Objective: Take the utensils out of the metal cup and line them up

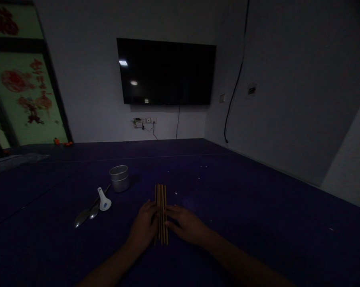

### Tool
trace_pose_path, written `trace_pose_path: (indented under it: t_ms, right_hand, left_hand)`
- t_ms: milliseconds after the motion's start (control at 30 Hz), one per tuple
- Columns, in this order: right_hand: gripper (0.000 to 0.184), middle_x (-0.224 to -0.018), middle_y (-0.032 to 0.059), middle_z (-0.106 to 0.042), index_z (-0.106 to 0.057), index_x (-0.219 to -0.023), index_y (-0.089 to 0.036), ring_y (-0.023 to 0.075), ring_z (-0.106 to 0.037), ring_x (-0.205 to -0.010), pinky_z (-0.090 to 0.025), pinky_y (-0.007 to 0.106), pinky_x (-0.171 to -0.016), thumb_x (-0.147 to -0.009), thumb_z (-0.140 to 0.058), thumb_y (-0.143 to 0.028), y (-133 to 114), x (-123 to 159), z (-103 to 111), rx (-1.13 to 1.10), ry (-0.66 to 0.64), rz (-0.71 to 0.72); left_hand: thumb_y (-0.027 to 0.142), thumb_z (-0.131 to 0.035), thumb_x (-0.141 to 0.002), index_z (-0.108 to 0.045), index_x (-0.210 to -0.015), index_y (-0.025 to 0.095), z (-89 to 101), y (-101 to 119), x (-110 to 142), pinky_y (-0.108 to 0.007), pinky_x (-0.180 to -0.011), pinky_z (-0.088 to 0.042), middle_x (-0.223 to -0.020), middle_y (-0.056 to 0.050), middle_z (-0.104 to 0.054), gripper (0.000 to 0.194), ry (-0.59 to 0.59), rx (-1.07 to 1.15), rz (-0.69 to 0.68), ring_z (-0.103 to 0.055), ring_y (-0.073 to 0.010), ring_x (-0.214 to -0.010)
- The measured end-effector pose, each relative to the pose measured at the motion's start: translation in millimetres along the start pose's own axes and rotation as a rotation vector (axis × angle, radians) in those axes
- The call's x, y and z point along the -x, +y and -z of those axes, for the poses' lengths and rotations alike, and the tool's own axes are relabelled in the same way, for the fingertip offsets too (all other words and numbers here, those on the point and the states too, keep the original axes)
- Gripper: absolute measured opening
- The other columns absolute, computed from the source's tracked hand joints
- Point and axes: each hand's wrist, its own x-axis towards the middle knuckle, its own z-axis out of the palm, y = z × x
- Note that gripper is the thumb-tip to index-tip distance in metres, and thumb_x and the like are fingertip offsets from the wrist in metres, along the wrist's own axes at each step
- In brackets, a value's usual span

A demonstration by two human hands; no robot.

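A row of several wooden chopsticks [162, 193] lies side by side on the dark blue surface, pointing away from me. My left hand [145, 221] is at their left side, its thumb and fingers bent against the outer sticks. From the right, my right hand [187, 223] touches the sticks with its fingertips and thumb. Together the two hands grip the bunch between them. To the left are a white soup spoon [104, 202] with a blue mark, two metal spoons [83, 217] and an upright metal cup [119, 179].
A television [168, 71] hangs on the far wall above sockets and cables [147, 120]. A black cable [235, 91] runs down the right wall. Small white scraps [175, 193] dot the blue surface. Clear plastic sheeting [15, 160] lies at far left, near a decorated door [27, 91].
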Motion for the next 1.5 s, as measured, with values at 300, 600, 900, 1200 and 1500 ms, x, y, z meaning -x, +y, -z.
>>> trace_pose_path:
  t_ms: [300,600,900,1200,1500]
  right_hand:
    - [0.051,-0.132,0.0121,-0.048,-0.047,-0.128,-0.019,0.0252,-0.041,-0.123,-0.024,0.048,-0.105,-0.083,-0.051,-0.044,4.9,3.0,-3.0,0.053,-0.033,-0.039]
    - [0.070,-0.141,0.0109,-0.035,-0.032,-0.138,-0.020,0.0270,-0.030,-0.130,-0.018,0.050,-0.107,-0.080,-0.049,-0.056,5.9,3.6,-1.3,0.046,-0.106,-0.077]
    - [0.071,-0.138,0.0112,-0.039,-0.039,-0.135,-0.020,0.0276,-0.033,-0.128,-0.017,0.049,-0.107,-0.077,-0.050,-0.059,4.4,3.2,-2.4,0.099,-0.060,-0.080]
    - [0.062,-0.137,0.0085,-0.042,-0.046,-0.130,-0.023,0.0269,-0.038,-0.125,-0.023,0.049,-0.105,-0.077,-0.052,-0.056,-1.8,4.3,-0.6,0.080,-0.068,-0.066]
    - [0.064,-0.138,0.0104,-0.041,-0.042,-0.133,-0.021,0.0265,-0.036,-0.127,-0.022,0.048,-0.106,-0.079,-0.052,-0.054,-1.5,5.3,0.7,0.031,-0.083,-0.064]
  left_hand:
    - [0.015,-0.045,-0.078,-0.063,-0.109,0.027,2.5,-1.7,0.6,-0.056,-0.107,-0.002,-0.118,-0.006,-0.061,0.038,-0.080,-0.178,-0.032,-0.043,-0.0273,-0.122]
    - [0.011,-0.037,-0.080,-0.052,-0.123,0.025,3.2,2.7,2.1,-0.059,-0.105,-0.008,-0.132,-0.006,-0.049,0.048,-0.181,-0.383,-0.014,-0.033,-0.0241,-0.129]
    - [0.017,-0.033,-0.085,-0.049,-0.126,0.020,2.6,0.8,0.3,-0.058,-0.104,-0.016,-0.137,-0.011,-0.042,0.045,-0.190,-0.479,0.006,-0.028,-0.0246,-0.132]
    - [0.016,-0.033,-0.085,-0.049,-0.126,0.019,1.9,2.4,0.1,-0.056,-0.105,-0.015,-0.138,-0.012,-0.041,0.045,-0.221,-0.486,0.006,-0.027,-0.0235,-0.132]
    - [0.015,-0.033,-0.084,-0.051,-0.124,0.021,1.7,2.8,1.2,-0.054,-0.107,-0.016,-0.132,-0.008,-0.048,0.044,-0.206,-0.457,-0.033,-0.037,-0.0215,-0.127]
